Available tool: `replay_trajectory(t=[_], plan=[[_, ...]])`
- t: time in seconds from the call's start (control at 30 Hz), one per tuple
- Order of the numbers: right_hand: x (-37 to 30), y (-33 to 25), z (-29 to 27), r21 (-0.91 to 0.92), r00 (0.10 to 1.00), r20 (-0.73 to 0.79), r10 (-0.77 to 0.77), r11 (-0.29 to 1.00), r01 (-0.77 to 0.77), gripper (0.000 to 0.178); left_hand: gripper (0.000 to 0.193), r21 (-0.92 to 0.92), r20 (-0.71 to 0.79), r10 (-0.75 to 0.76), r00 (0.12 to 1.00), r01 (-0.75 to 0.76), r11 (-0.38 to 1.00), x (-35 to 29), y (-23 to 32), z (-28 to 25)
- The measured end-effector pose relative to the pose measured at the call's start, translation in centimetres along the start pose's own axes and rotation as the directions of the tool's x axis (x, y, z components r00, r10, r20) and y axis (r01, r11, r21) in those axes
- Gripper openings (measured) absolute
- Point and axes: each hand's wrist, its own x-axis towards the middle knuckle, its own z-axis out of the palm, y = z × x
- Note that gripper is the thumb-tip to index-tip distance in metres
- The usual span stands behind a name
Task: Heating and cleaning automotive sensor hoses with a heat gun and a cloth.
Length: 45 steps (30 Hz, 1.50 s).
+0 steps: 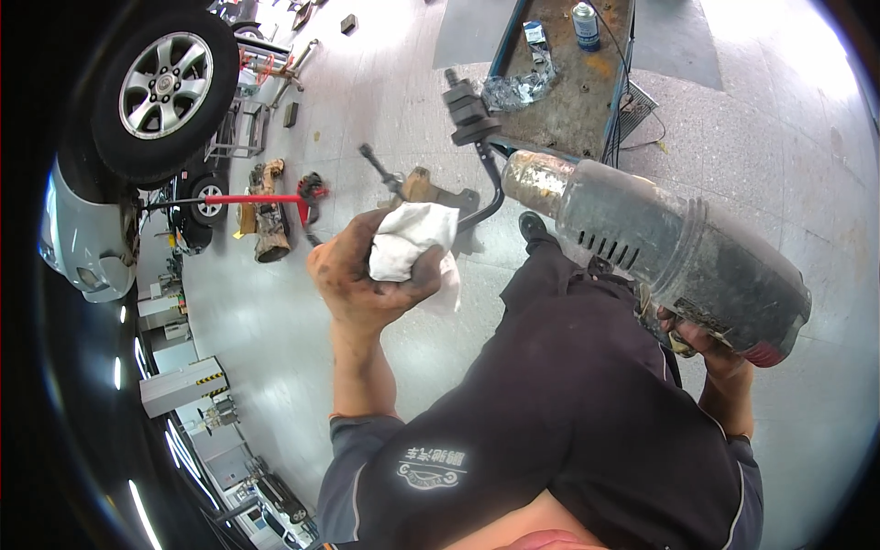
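Observation:
My left hand (pixel 353 270) is closed on a wad of white cloth (pixel 408 240) in front of me. From the cloth a thin bent black tube (pixel 500 188) curves up to a dark blocky fitting (pixel 470 112). What the cloth covers is hidden. A short dark rod with a connector-like end (pixel 380 170) shows just beyond the cloth. My right hand (pixel 706 344), partly hidden, grips a worn grey heat gun (pixel 632 215) from below. The heat gun's scorched metal nozzle (pixel 536 179) points left, close beside the bent tube.
Ahead stands a metal work table (pixel 559 119) with crumpled foil (pixel 522 87) and a spray can (pixel 587 27). A raised car wheel (pixel 165 87), a red bar (pixel 252 199) and a large cast metal part (pixel 270 215) are to the left. A brown metal piece (pixel 426 188) lies behind the cloth.

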Motion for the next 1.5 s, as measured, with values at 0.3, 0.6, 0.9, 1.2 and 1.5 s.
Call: replay_trajectory(t=[0.3, 0.6, 0.9, 1.2, 1.5], plan=[[2.3, -2.8, 0.8, 0.473, 0.976, 0.173, 0.133, 0.858, -0.201, 0.047, 0.059, -0.380, -0.465, -0.218, 0.858, 0.029, 0.925, -4.2, -4.8, 4.7], [3.0, -1.8, 1.6, 0.668, 0.954, 0.266, 0.135, 0.688, -0.284, 0.054, 0.062, -0.923, -0.131, -0.416, 0.900, 0.042, 0.382, -6.1, -5.1, 9.5], [2.8, -2.5, 2.5, 0.603, 0.950, 0.274, 0.150, 0.743, -0.291, 0.050, 0.067, -0.963, 0.130, -0.301, 0.945, 0.048, -0.266, -6.9, -2.9, 11.0], [2.6, -2.8, 3.7, 0.620, 0.943, 0.275, 0.190, 0.714, -0.325, 0.050, 0.046, -0.917, 0.117, -0.388, 0.914, -0.050, -0.396, -4.0, 0.6, 10.8], [2.7, -2.6, 3.9, 0.662, 0.943, 0.305, 0.135, 0.682, -0.311, 0.053, 0.047, -0.847, 0.204, -0.393, 0.897, -0.040, -0.531, -3.3, 2.7, 10.0]])
